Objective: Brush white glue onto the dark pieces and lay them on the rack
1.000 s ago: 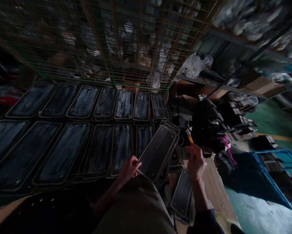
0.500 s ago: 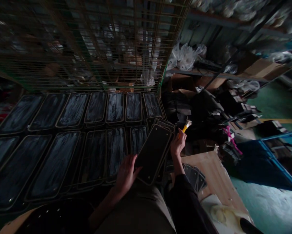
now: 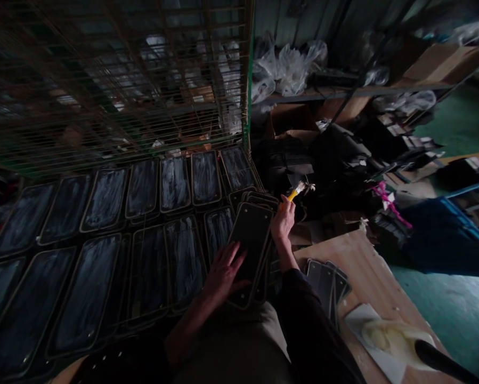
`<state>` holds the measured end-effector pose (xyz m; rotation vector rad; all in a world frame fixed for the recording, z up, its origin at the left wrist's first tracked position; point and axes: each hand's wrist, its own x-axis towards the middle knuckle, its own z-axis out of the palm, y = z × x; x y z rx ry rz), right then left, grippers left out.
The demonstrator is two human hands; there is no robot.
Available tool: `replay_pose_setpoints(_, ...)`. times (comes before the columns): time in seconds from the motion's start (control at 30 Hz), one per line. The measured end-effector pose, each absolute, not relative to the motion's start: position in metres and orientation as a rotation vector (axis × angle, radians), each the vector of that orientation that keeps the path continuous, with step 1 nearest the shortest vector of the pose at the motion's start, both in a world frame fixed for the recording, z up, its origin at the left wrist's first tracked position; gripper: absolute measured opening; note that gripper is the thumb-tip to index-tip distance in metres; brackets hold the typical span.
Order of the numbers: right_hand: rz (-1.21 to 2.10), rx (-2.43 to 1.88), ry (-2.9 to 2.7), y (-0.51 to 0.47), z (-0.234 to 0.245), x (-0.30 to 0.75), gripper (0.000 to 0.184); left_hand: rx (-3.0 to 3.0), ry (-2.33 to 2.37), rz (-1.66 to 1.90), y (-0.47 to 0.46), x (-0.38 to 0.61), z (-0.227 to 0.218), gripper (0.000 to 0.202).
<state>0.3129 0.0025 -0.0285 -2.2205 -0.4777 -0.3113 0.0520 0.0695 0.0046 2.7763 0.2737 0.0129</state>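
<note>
My left hand (image 3: 226,273) lies flat with fingers spread on a dark rectangular panel (image 3: 250,234) with rounded corners, which rests on a small stack of like panels in front of my lap. My right hand (image 3: 282,223) is closed round a yellow-handled brush (image 3: 295,192), its bristles pointing up and to the right, just beside the panel's far right corner. Several more dark panels smeared with whitish streaks (image 3: 175,184) lie in two rows to the left.
A wire mesh rack (image 3: 115,80) stands behind the rows. At right a wooden board (image 3: 363,256) carries a few more panels (image 3: 327,277) and a white dish of pale paste (image 3: 387,336). Dark clutter, plastic bags and a blue crate (image 3: 467,224) fill the far right.
My left hand went from gripping the panel's near end to lying flat on top of it. My right hand with the brush came up from the board to the panel's far corner.
</note>
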Motion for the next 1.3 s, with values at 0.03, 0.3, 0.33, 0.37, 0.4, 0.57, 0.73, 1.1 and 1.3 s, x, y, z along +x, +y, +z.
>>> replay_pose_setpoints(0.03, -0.336, -2.155, -0.446, 0.005, -0.023, 0.320, 0.038, 2.776, 0.277, 0.013, 0.069, 0.052, 0.004, 0.079)
replay_pose_setpoints(0.3, -0.424, -1.557, -0.281, -0.013, 0.018, 0.324, 0.031, 2.781, 0.254, 0.056, 0.067, 0.050, -0.005, 0.080)
replay_pose_setpoints(0.33, -0.382, -1.467, -0.265, -0.016, 0.016, 0.314, 0.029, 2.780, 0.252, 0.063, 0.068, 0.050, -0.004, 0.079)
replay_pose_setpoints(0.37, -0.339, -1.410, -0.252, -0.018, 0.012, 0.304, 0.028, 2.777, 0.252, 0.071, 0.068, 0.050, -0.003, 0.078)
replay_pose_setpoints(0.4, -0.296, -1.372, -0.244, -0.019, 0.007, 0.294, 0.027, 2.772, 0.254, 0.080, 0.068, 0.051, -0.002, 0.076)
replay_pose_setpoints(0.57, -0.145, -1.222, -0.209, -0.002, -0.011, 0.274, 0.027, 2.743, 0.263, 0.109, 0.067, 0.051, 0.001, 0.072)
replay_pose_setpoints(0.73, -0.176, -1.148, -0.278, 0.006, 0.033, 0.279, 0.029, 2.701, 0.243, 0.110, 0.065, 0.051, -0.003, 0.078)
replay_pose_setpoints(1.1, 0.061, -2.041, -0.777, -0.100, 0.070, 0.205, 0.029, 2.263, 0.939, 0.148, 0.080, -0.042, -0.009, 0.043)
replay_pose_setpoints(1.3, -0.072, -2.139, -1.108, -0.081, 0.054, 0.221, 0.028, 1.537, 0.990, -0.066, 0.068, -0.044, -0.012, 0.037)
